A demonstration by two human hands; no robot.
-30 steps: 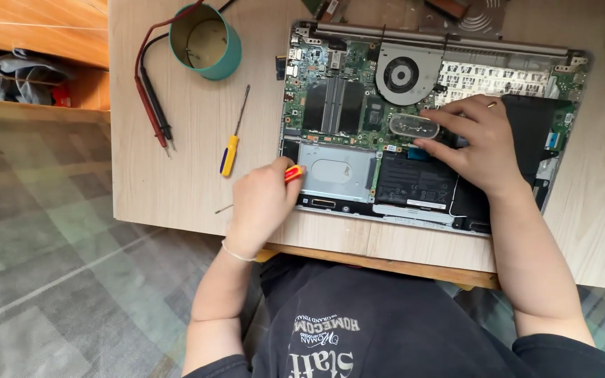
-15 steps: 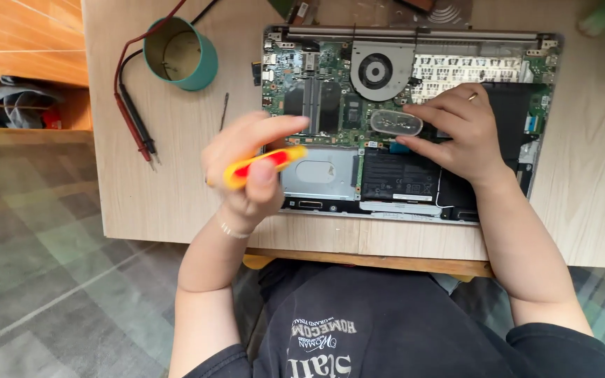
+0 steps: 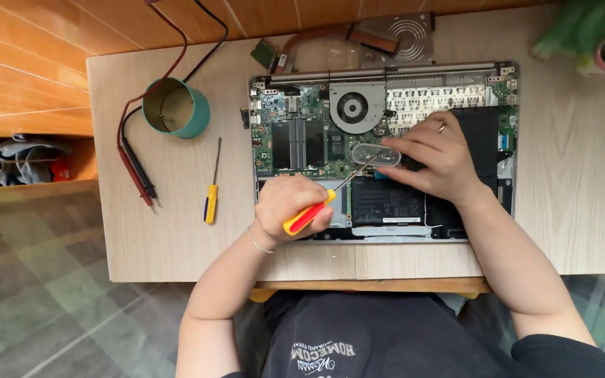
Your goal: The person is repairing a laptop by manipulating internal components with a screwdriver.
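Left hand (image 3: 290,210): fist wrapped tight round the red-and-yellow screwdriver (image 3: 309,215); shaft slants up and right, tip at the clear oval speaker module (image 3: 377,155).
Right hand (image 3: 434,155): fingers spread flat, pressing down on the speaker module's right end and the black battery (image 3: 481,150); ring on one finger; gripping nothing.
Work piece: opened laptop (image 3: 379,150) on the pale wooden table (image 3: 568,210), bottom cover off, green motherboard (image 3: 295,133), round fan (image 3: 353,108), drive bay all exposed.
Done so far: cover is removed; a copper heat pipe with sink (image 3: 379,38) and a small green board (image 3: 264,52) lie loose behind the laptop.
Left to do: judging by the view, the speaker module, battery and fan sit in place, not lifted; whether the screw under the tip is out cannot be told.
Spare tools: second, thin yellow-handled screwdriver (image 3: 211,189) left of the laptop, untouched; red and black multimeter probes (image 3: 138,168) beside it.
Other: teal tape roll (image 3: 175,106) near the table's far left corner.
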